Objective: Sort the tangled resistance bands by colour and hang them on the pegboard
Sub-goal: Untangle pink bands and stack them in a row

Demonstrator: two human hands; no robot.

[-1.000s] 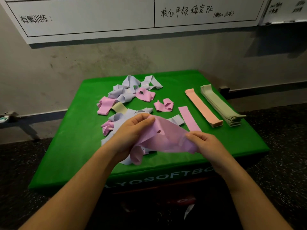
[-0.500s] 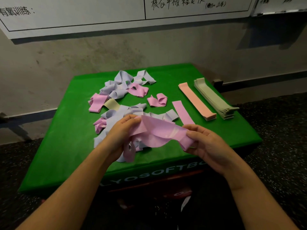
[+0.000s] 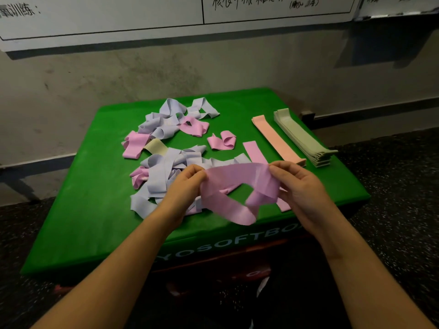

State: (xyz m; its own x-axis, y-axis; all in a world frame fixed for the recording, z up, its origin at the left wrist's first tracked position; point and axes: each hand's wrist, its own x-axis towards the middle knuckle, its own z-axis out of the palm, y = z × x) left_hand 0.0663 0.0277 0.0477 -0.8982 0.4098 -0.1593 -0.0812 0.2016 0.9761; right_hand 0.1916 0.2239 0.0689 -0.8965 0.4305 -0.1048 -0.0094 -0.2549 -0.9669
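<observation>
Head view: a pink resistance band (image 3: 237, 184) hangs stretched between two bare hands above the near edge of a green soft box (image 3: 78, 210), its long axis running left to right, parallel to that edge. The left hand (image 3: 183, 188) pinches the band's left end, fingers curled and thumb pressed onto it; the right hand (image 3: 301, 186) pinches the right end the same way, fingertips bent over the top edge. The band is thin, flat, matte rubber, a closed loop; its upper run is drawn nearly straight while the lower run sags and twists into a soft fold, leaving a gap through which the green top shows. Behind the left hand, still on the box, lies a tangled heap of lilac bands (image 3: 166, 172) mixed with crumpled pink ones and one pale yellow band (image 3: 155, 146). Toward the box's right side, a flat pink strip (image 3: 253, 151), a salmon band (image 3: 276, 141) and a neat stack of sage-green bands (image 3: 301, 138) lie side by side, all pointing diagonally from far-left to near-right. A whiteboard (image 3: 118, 17) hangs on the wall beyond the box.
</observation>
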